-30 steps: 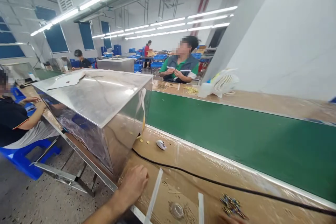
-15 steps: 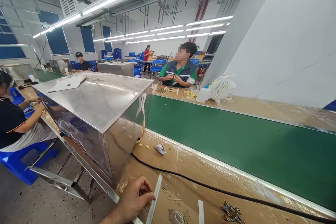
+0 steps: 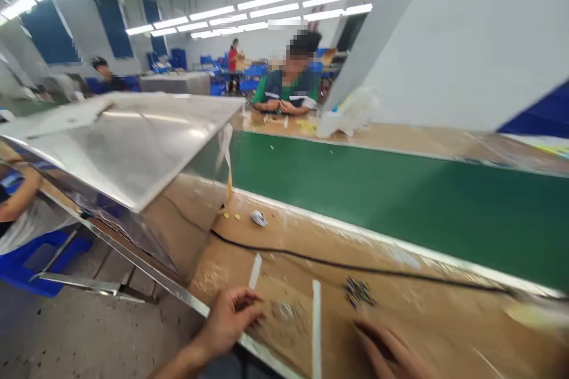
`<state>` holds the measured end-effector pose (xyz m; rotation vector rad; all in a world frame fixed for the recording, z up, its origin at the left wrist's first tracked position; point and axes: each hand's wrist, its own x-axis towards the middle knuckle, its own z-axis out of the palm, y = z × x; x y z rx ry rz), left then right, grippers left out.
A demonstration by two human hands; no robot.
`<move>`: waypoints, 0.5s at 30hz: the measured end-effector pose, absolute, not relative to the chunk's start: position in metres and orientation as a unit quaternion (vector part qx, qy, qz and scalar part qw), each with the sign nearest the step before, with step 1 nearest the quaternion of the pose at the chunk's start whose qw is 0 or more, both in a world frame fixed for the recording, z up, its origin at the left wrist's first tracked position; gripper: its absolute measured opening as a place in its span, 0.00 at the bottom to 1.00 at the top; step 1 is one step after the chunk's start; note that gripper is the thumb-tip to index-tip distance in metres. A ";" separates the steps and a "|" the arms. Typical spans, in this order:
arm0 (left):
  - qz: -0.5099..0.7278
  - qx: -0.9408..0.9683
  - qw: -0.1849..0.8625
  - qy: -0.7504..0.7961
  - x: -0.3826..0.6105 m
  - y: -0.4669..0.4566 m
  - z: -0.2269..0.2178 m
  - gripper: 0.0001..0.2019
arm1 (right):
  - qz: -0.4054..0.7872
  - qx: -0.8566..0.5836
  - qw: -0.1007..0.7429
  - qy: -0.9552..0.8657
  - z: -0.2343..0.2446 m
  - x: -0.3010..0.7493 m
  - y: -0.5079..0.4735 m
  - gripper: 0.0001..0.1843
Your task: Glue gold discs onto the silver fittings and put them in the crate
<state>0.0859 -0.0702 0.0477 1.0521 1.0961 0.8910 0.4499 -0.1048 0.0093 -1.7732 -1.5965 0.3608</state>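
Note:
My left hand (image 3: 233,315) is over the front edge of the cardboard-covered table (image 3: 284,355), thumb and fingers pinched together. Whatever sits between its fingertips is too small and blurred to make out. Just right of these fingers lies a small clear round piece (image 3: 283,310), between two white tape strips (image 3: 316,325). My right hand (image 3: 393,349) enters at the bottom, its fingers stretched out and apart, with nothing visible in them. Close above it is a small heap of dark and brass-coloured metal parts (image 3: 358,292).
A black cable (image 3: 302,258) crosses the table. Beyond it lie a crumpled white item (image 3: 258,218) and two small yellow discs (image 3: 237,217). A large metal box (image 3: 178,154) stands left. Past the green conveyor belt (image 3: 377,189), a person (image 3: 288,86) sits near a white fan (image 3: 360,109).
The view has tilted down and turned slightly right, with blur. My right hand has come into view below the metal parts. My left hand keeps its pinch.

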 end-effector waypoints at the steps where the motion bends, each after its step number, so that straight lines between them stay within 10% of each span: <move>1: 0.383 0.460 0.644 0.477 0.086 -0.074 0.052 0.35 | 0.141 -0.704 0.366 -0.592 0.024 0.436 -0.116 0.19; 15: 0.343 0.537 0.628 0.447 0.081 -0.078 0.048 0.21 | 0.201 -0.654 0.546 -0.484 0.057 0.326 -0.146 0.05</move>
